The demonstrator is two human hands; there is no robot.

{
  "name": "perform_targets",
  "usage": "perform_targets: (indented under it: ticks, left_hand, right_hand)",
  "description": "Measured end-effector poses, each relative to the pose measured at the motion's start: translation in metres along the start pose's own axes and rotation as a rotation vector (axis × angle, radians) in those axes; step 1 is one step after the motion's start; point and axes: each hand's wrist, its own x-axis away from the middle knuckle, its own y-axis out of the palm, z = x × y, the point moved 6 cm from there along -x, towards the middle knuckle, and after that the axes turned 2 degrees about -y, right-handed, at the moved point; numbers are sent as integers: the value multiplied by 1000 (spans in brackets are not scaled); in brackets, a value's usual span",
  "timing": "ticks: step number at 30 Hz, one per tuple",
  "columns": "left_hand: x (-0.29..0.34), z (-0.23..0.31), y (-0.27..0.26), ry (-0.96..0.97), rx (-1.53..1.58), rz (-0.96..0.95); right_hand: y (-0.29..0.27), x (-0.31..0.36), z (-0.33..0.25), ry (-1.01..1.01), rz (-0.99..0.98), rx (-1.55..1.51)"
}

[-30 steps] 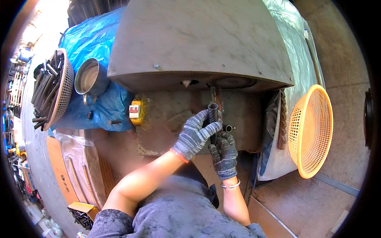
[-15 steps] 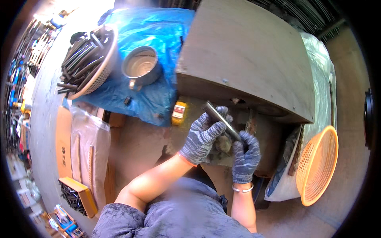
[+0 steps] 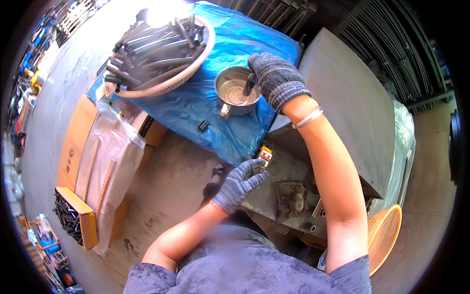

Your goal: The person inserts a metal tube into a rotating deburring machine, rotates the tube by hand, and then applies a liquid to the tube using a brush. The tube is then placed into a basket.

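My right hand [image 3: 278, 81], in a grey knitted glove, reaches over a metal mug [image 3: 229, 93] on the blue sheet. Its fingers are curled, and a short dark piece or fingertip dips inside the mug's rim; what the hand grips, if anything, I cannot make out. Pale contents show at the bottom of the mug. My left hand [image 3: 240, 185], gloved alike, hovers lower down with fingers stretched and slightly apart. Just beyond its fingertips is a small yellow container [image 3: 265, 156] with a red and white label. A short tube [image 3: 318, 208] lies partly behind my right forearm.
A pale basket [image 3: 198, 68] heaped with dark tubes stands on the blue sheet [image 3: 181, 120], near a small black piece [image 3: 203, 126]. A large grey metal box [image 3: 338, 83] is at the right, with an orange basket [image 3: 386, 240] below. Cardboard boxes [image 3: 78, 137] stand left.
The dark metal tube that both hands held is no longer in my left hand. My right hand has gone up to the mug, my left has opened, and the view has swung left.
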Motion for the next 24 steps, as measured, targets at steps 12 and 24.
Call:
perform_targets:
  ticks: [12,24]
  left_hand:
    - [6,5,-36,10,8,59]
    - [-21,-40,60,-79,-199,-191]
  right_hand:
    - [9,-9,3,5,8,-6]
    - [20,362,53,970,646,-868]
